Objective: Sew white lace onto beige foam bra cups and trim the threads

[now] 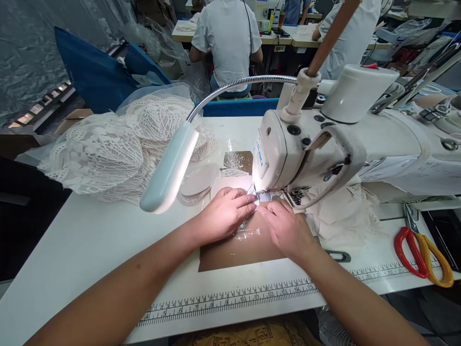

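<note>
My left hand lies on a small pale fabric piece just left of the needle area of a white sewing machine. Its fingers are together and pressed down on the cloth. My right hand rests on the brown plate in front of the presser foot, fingertips pinched at the fabric edge beside the left fingertips. The needle itself is hidden behind the machine head and my fingers.
A heap of white lace fills the table's left back. A gooseneck lamp hangs over the work. Red and yellow scissors lie at the right. A ruler strip runs along the front edge. People sit at tables behind.
</note>
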`<move>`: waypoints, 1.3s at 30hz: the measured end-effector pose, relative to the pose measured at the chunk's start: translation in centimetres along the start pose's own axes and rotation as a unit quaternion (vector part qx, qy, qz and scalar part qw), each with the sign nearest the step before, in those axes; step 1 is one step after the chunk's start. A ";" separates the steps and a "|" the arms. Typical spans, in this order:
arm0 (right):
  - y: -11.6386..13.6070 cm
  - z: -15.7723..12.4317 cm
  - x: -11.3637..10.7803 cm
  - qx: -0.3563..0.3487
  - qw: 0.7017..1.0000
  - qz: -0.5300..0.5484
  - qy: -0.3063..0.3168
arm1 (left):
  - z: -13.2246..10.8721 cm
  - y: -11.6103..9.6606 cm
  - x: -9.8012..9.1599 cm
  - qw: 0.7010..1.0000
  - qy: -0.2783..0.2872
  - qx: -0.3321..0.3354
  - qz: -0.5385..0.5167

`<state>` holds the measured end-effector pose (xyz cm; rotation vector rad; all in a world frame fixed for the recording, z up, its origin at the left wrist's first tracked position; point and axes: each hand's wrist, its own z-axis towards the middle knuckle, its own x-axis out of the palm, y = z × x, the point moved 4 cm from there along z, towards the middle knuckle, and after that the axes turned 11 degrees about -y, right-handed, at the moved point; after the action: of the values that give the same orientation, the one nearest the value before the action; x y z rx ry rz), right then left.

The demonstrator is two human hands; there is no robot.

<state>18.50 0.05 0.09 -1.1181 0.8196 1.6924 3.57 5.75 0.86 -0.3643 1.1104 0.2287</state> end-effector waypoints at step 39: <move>-1.1 -1.6 -2.6 -0.035 0.984 0.167 0.047 | 0.3 -2.8 -2.0 0.997 0.020 -0.046 -0.056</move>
<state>20.46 -1.85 1.87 -1.1638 1.0623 1.9673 3.96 3.28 3.24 -0.5134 1.1173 0.1743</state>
